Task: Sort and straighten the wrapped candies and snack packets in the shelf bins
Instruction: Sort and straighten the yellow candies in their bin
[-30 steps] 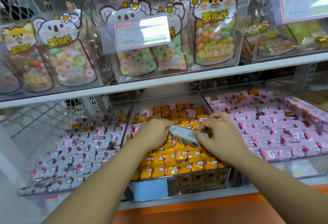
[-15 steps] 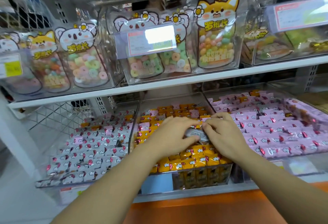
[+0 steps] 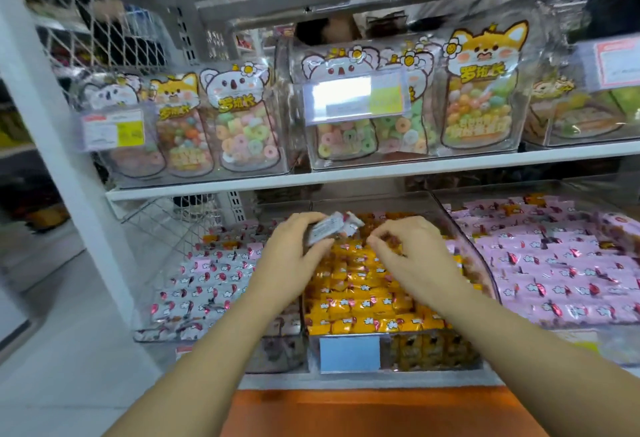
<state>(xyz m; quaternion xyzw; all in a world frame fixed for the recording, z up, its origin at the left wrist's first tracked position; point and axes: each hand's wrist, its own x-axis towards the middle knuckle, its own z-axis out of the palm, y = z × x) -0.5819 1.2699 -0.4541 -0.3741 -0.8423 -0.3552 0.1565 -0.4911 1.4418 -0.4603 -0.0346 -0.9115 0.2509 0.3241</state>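
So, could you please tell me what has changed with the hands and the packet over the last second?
The right hand let go of the grey packet. The left hand alone now holds it, moved toward the back left of the yellow candies. The yellow candies themselves lie as before.

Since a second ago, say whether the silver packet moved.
Yes. The silver packet went left, from the middle of the yellow bin toward its left wall.
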